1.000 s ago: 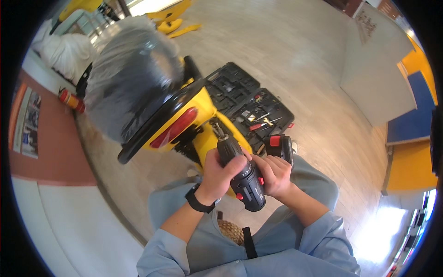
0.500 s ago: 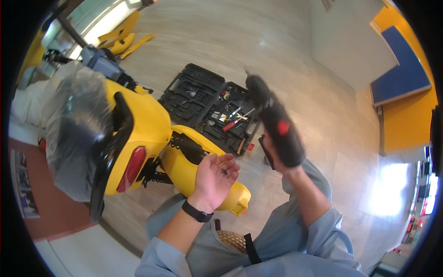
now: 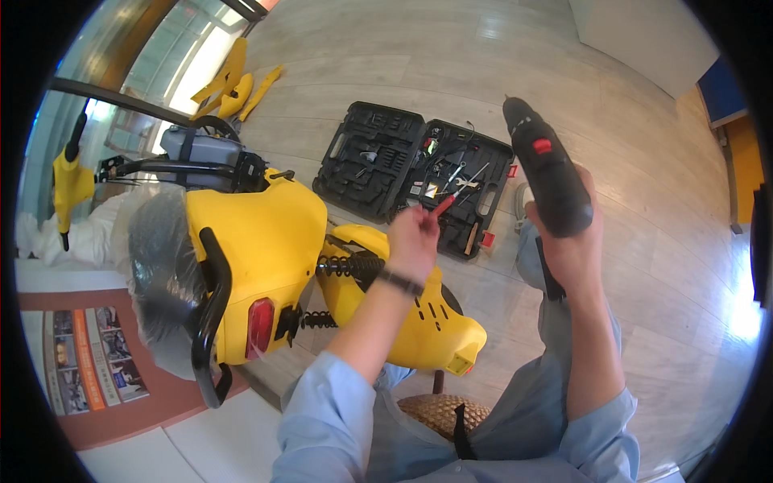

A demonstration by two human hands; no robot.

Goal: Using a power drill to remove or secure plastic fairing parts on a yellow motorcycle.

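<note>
My right hand [image 3: 568, 249] grips a black cordless drill [image 3: 547, 185], raised at the right with its tip pointing toward the back. My left hand [image 3: 413, 241] reaches over the near edge of an open black tool case [image 3: 362, 137], fingers curled beside a red-handled screwdriver [image 3: 443, 204]; whether it touches that or holds something small is unclear. Below that hand is the yellow scooter [image 3: 245, 221], with its red tail lamp [image 3: 259, 326], black coil springs, curved grab bar and plastic-wrapped seat [image 3: 157, 282]. A yellow rear fender piece [image 3: 431, 342] lies low beside it.
Loose yellow panels [image 3: 229, 80] lie on the floor [image 3: 467, 56] at back left, near glass doors. A pale counter [image 3: 636, 32] and blue-and-yellow furniture [image 3: 733, 153] stand at right. A woven stool [image 3: 443, 410] is beneath me, and a low wall [image 3: 121, 439] runs at lower left.
My left hand has moved from an upturned, open palm up toward the case, fingers now curled. The drill has swung from the middle to the upper right in my right hand. The view has shifted.
</note>
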